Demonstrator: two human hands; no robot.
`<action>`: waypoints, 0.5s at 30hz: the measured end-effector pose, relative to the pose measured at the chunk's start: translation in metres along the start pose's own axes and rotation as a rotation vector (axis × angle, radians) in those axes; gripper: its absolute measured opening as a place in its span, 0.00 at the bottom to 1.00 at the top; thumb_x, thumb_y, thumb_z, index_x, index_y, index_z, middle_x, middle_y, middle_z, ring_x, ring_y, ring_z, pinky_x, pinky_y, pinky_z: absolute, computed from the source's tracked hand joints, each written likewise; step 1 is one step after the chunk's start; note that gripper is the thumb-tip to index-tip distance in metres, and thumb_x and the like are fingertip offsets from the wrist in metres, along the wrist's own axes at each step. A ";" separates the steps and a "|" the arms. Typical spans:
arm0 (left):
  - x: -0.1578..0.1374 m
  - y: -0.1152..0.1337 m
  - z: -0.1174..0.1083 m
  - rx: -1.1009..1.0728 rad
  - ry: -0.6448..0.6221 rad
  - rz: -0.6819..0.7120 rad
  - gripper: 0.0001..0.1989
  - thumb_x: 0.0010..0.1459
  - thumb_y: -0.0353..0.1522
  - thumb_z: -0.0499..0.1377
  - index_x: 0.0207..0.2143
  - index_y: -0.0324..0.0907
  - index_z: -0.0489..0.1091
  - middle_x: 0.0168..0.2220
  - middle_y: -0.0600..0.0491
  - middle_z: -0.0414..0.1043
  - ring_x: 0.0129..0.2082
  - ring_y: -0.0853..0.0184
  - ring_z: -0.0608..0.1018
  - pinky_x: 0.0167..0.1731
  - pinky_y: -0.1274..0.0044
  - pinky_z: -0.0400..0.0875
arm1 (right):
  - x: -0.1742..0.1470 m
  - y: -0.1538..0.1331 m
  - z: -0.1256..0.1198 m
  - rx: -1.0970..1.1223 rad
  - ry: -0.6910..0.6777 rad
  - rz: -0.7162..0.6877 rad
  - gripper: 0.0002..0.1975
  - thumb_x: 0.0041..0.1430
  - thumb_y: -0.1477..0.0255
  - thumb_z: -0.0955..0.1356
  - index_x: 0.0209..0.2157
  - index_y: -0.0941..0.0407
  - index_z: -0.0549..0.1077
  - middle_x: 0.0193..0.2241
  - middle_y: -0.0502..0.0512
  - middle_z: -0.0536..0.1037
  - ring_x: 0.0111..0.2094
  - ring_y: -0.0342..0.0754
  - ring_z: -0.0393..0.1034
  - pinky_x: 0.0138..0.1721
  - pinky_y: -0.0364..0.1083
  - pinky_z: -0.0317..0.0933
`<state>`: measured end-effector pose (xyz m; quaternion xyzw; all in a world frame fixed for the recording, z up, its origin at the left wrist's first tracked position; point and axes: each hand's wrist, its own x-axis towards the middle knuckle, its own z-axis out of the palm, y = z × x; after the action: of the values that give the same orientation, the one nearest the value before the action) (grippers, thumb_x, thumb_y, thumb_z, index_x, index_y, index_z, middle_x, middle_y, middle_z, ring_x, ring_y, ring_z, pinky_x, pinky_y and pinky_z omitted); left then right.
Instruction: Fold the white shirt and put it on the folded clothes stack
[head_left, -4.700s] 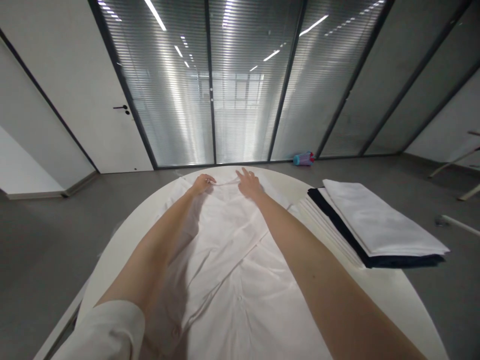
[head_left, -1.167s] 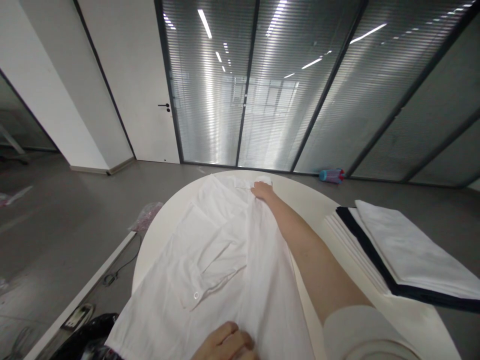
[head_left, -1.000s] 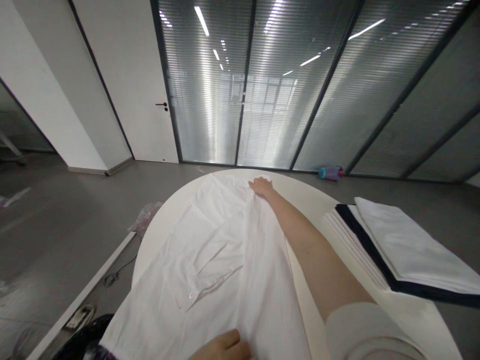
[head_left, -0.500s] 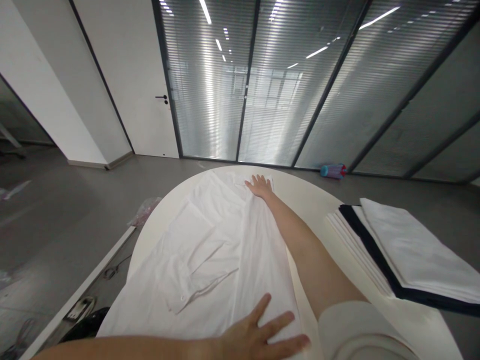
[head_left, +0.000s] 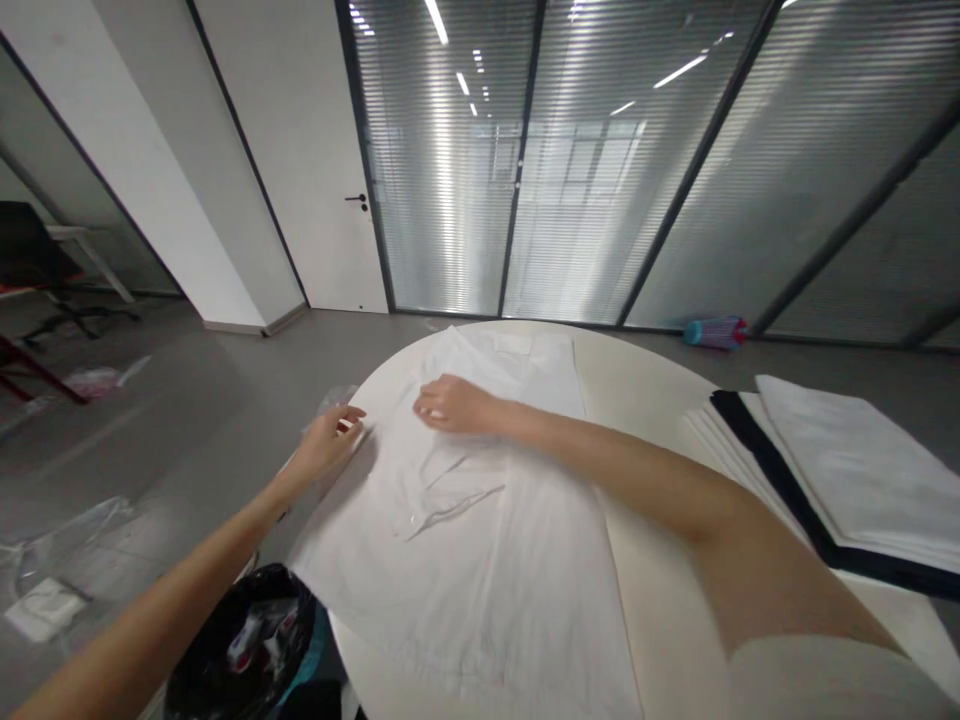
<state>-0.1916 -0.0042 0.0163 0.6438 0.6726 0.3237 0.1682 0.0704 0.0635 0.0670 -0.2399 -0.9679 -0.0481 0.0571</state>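
Observation:
A white button shirt (head_left: 540, 560) lies spread over the round white table, with one sleeve (head_left: 457, 495) folded across its front. My right hand (head_left: 454, 403) is over the upper part of the shirt, its fingers curled together; whatever they hold, if anything, is hidden. At the shirt's left edge, my left hand (head_left: 330, 442) reaches in with bent fingers that stand apart, and no cloth shows between them.
The white tabletop (head_left: 652, 390) carries a stack of folded white and dark cloth (head_left: 855, 480) on the right. Below the left edge stands a bin with a black liner (head_left: 240, 640). Clear plastic (head_left: 82, 535) lies on the floor, and a blue-and-red object (head_left: 714, 333) lies by the glass wall.
My right hand has moved left from the shirt's upper right, its spread fingers now curled. My left hand has gone from the shirt's lower front to its left edge. The view has shifted left.

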 end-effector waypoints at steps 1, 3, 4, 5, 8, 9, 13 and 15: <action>0.009 -0.010 -0.001 0.005 -0.049 -0.035 0.19 0.53 0.43 0.58 0.40 0.39 0.75 0.38 0.46 0.78 0.31 0.63 0.79 0.29 0.75 0.72 | -0.005 -0.034 0.001 0.015 0.006 -0.247 0.17 0.72 0.62 0.60 0.50 0.54 0.75 0.47 0.57 0.78 0.45 0.48 0.70 0.49 0.47 0.58; 0.016 -0.018 -0.001 -0.013 -0.144 -0.042 0.21 0.50 0.44 0.60 0.41 0.39 0.76 0.38 0.47 0.79 0.29 0.63 0.79 0.27 0.77 0.71 | -0.025 -0.095 0.006 0.036 0.090 -0.544 0.24 0.71 0.55 0.59 0.58 0.52 0.71 0.56 0.57 0.73 0.50 0.52 0.68 0.48 0.50 0.59; 0.017 -0.018 0.001 -0.028 -0.181 -0.025 0.22 0.49 0.45 0.61 0.41 0.40 0.76 0.38 0.47 0.79 0.30 0.63 0.79 0.27 0.77 0.71 | -0.038 -0.118 0.009 0.041 0.119 -0.604 0.26 0.70 0.52 0.58 0.60 0.51 0.68 0.60 0.58 0.69 0.52 0.54 0.67 0.48 0.51 0.59; 0.015 -0.016 0.003 -0.040 -0.209 -0.002 0.22 0.48 0.46 0.63 0.40 0.41 0.76 0.39 0.48 0.79 0.30 0.64 0.79 0.27 0.78 0.70 | -0.052 -0.136 0.012 0.040 0.124 -0.638 0.29 0.69 0.50 0.59 0.62 0.52 0.67 0.62 0.58 0.67 0.54 0.55 0.66 0.48 0.51 0.59; 0.008 -0.008 0.008 -0.085 -0.301 0.045 0.25 0.43 0.48 0.67 0.39 0.41 0.77 0.41 0.48 0.79 0.26 0.67 0.78 0.24 0.78 0.70 | -0.093 -0.158 0.012 0.035 0.092 -0.610 0.34 0.66 0.47 0.61 0.64 0.54 0.64 0.65 0.61 0.64 0.60 0.59 0.62 0.52 0.53 0.58; 0.006 -0.006 0.010 -0.115 -0.343 0.046 0.26 0.42 0.48 0.68 0.40 0.41 0.76 0.40 0.49 0.79 0.23 0.68 0.77 0.23 0.78 0.70 | -0.105 -0.159 0.009 0.043 0.074 -0.589 0.36 0.65 0.47 0.61 0.64 0.56 0.63 0.64 0.63 0.65 0.61 0.60 0.61 0.53 0.53 0.57; 0.008 0.000 0.013 -0.204 -0.482 -0.003 0.29 0.45 0.48 0.68 0.46 0.40 0.74 0.30 0.52 0.77 0.18 0.69 0.75 0.19 0.78 0.70 | -0.140 -0.163 -0.015 0.090 -0.014 -0.505 0.32 0.62 0.46 0.64 0.54 0.59 0.72 0.52 0.64 0.75 0.52 0.59 0.68 0.51 0.55 0.58; 0.017 0.005 0.012 -0.201 -0.432 -0.037 0.27 0.46 0.46 0.69 0.44 0.40 0.75 0.28 0.52 0.77 0.19 0.69 0.76 0.19 0.79 0.70 | -0.143 -0.173 -0.026 0.080 -0.017 -0.422 0.26 0.63 0.49 0.65 0.46 0.57 0.74 0.44 0.60 0.78 0.44 0.56 0.70 0.46 0.55 0.60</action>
<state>-0.1823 0.0148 0.0136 0.6656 0.5971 0.2407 0.3776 0.1166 -0.1578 0.0619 -0.0299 -0.9983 -0.0185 0.0472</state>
